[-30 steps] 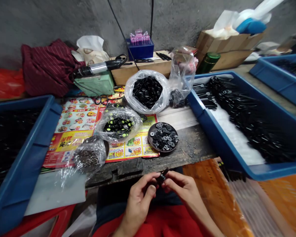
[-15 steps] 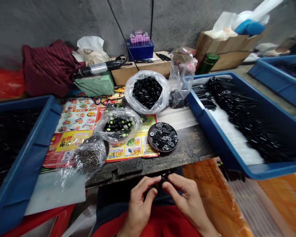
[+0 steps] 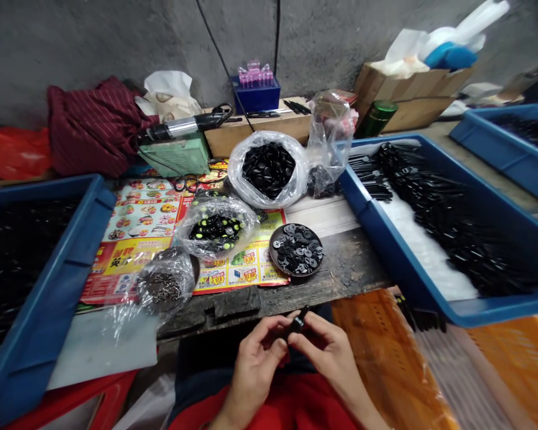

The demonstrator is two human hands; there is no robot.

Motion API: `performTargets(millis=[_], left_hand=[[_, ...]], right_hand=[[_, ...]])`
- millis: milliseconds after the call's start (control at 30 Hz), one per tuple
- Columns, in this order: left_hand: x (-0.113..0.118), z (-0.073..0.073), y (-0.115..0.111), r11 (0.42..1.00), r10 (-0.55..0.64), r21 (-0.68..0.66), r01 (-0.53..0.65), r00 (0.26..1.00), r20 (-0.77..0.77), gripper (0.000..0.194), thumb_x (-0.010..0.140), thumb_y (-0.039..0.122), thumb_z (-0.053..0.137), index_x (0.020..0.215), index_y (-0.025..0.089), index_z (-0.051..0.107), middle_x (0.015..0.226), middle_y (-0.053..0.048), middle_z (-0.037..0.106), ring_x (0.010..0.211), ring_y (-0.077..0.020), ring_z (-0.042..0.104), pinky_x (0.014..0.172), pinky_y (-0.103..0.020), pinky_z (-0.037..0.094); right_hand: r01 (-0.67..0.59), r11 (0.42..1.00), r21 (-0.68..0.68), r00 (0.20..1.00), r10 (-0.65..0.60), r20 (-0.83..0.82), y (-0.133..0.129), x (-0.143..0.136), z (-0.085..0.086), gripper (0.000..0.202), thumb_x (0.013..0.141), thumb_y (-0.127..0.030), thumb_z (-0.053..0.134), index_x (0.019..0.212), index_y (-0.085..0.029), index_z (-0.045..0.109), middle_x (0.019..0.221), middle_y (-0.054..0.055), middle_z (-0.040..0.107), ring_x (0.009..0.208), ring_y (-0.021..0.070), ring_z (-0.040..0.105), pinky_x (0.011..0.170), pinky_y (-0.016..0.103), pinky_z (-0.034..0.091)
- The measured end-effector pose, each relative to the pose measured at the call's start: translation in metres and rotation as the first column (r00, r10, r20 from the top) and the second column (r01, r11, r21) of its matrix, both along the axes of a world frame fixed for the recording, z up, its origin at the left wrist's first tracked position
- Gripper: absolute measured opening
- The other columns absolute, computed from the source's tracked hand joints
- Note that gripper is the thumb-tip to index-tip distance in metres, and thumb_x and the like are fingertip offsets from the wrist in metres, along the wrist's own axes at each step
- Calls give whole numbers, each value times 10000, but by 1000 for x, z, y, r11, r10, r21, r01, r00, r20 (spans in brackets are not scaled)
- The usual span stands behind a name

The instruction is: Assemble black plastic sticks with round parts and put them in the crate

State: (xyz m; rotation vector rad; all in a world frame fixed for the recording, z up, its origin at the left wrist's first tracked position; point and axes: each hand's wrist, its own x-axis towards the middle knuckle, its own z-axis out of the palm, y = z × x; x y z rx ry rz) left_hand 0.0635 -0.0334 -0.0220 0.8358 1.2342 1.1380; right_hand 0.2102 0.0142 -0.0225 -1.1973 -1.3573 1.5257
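Black component (image 3: 298,322) sits pinched between the fingertips of the left hand (image 3: 253,361) and the right hand (image 3: 329,352), both grasping it just off the near edge of the workbench (image 3: 347,263), above the lap; fingers cover much of its shape. Beyond that edge a round dark dish (image 3: 295,274) holds flat grey-black slotted discs (image 3: 297,248); scuffed wood shows between this dish and the right-hand blue crate (image 3: 388,251), whose near corner juts past the bench front; inside it, slim black utensil-like pieces (image 3: 430,197) lie massed on a white liner (image 3: 424,254). Left of the discs, a plastic bag (image 3: 248,224) holds black pieces with lime-green faces (image 3: 215,230); nearer the left, a film-lined dish (image 3: 179,269) holds small metal screws or pins (image 3: 165,289); behind, a larger bag (image 3: 301,173) is full of round black caps (image 3: 269,170); the far-left blue crate (image 3: 67,269) has blurred dark contents. Beneath the bags spreads a red-and-yellow grocery flyer (image 3: 143,218); prices resembling 17.8 and 12.88 can be read, while smaller print is illegible.
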Motion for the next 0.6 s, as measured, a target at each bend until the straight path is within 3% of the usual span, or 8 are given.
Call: performTargets(millis=[133,200,467,600], left_hand=[[-5,7,2,996,-21,74,41,968,-250,148,841,201,587,953,192,683,906,-55,693,760,-172,652,668,-224,524],[-7,9,3,993,1,112,45,923,-384,151,822,146,578,912,199,688,893,-44,704,830,-184,664,731,-226,521],[-4,0,-3,992,19,117,40,887,-460,257,822,102,523,1030,228,606,949,-28,696,870,-180,670,766,-235,528],[-5,4,-3,995,-12,84,57,888,-460,238,843,101,482,1036,223,551,932,-34,659,868,-178,654,763,-244,521]], right_hand=[[98,962,-254,987,-127,-98,1,1,-8,230,730,-349,767,876,-174,745,775,33,721,640,162,611,614,234,508],[96,953,-289,983,-135,-120,0,0,-10,235,700,-337,790,864,-171,756,753,28,716,633,156,604,609,227,506],[36,999,-25,998,-37,-49,-7,-7,3,182,794,-225,691,958,-221,772,920,55,713,826,205,653,688,233,523],[14,999,44,1000,-15,11,-3,-5,9,169,801,-217,674,937,-207,772,883,55,718,804,201,659,705,232,518]])
